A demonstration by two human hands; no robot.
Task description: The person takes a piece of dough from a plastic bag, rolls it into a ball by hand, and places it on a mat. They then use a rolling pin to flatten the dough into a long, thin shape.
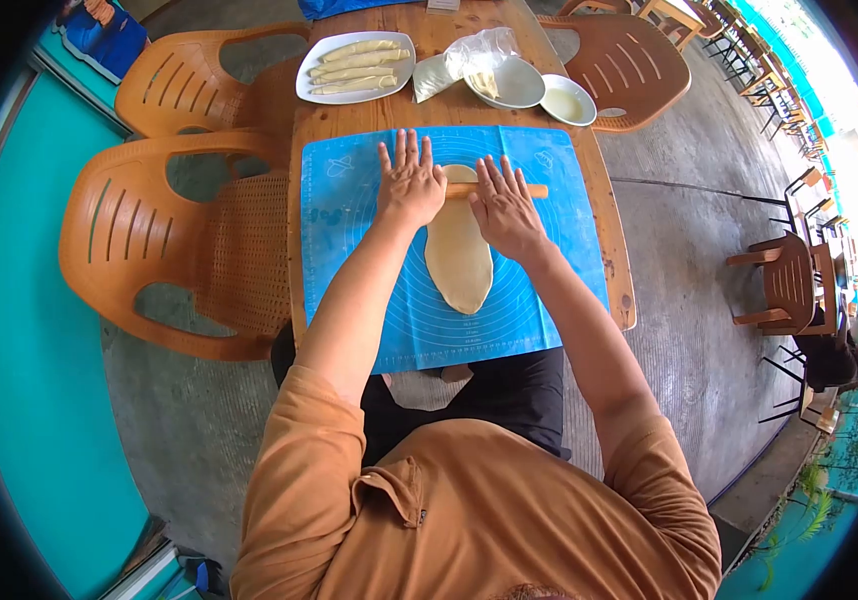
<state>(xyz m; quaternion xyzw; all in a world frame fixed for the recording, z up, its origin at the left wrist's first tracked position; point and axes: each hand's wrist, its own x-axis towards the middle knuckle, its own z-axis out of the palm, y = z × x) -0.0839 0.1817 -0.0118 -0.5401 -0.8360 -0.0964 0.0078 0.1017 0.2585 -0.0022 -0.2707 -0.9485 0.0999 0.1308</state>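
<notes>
A long oval sheet of pale dough (459,255) lies flat on a blue silicone mat (349,220). Across its far part rests a wooden rolling pin (463,190). My left hand (412,187) lies over the pin's left end, fingers stretched out and pointing away from me. Over the right part of the pin is my right hand (505,207), also flat with its fingers extended; the pin's right tip shows beyond it. The palms hide where they touch the pin.
Behind the mat stand a white plate (309,82) of rolled dough pieces, a plastic bag of white powder (434,77), a white bowl (521,88) and a small dish of liquid (567,103). Orange chairs (139,205) flank the wooden table (604,225).
</notes>
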